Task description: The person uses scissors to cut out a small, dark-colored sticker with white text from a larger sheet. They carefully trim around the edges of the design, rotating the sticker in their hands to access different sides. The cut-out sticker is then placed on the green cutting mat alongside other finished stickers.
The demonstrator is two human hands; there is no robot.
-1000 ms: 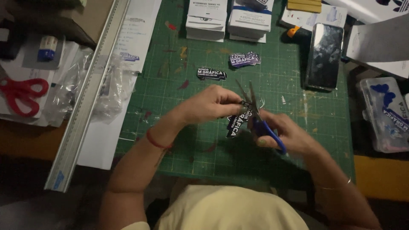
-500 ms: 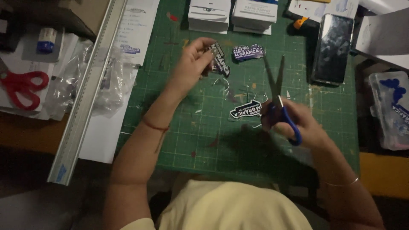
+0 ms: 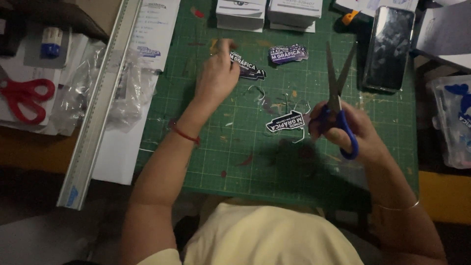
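Observation:
My right hand [image 3: 351, 130] grips blue-handled scissors [image 3: 337, 98] with the blades apart, pointing away from me over the green cutting mat [image 3: 221, 152]. My left hand [image 3: 216, 76] reaches forward and rests its fingers on a dark cut-out sticker [image 3: 250, 68] lying on the mat. A second dark sticker [image 3: 285, 121] lies just left of my right hand. A purple-edged sticker [image 3: 288, 54] lies further back. Thin paper trimmings [image 3: 260, 93] are scattered between them.
A long metal ruler [image 3: 98, 108] runs along the mat's left edge beside clear plastic bags [image 3: 78, 98] and red scissors [image 3: 24, 95]. White boxes [image 3: 270, 12] stand at the back. A black phone [image 3: 390, 46] lies back right, with a clear bag of stickers [image 3: 454, 118] at right.
My left hand carried a cut sticker forward from the middle of the mat and set it down at the back. My right hand pulled the scissors right, blades apart. One sticker stayed on the mat.

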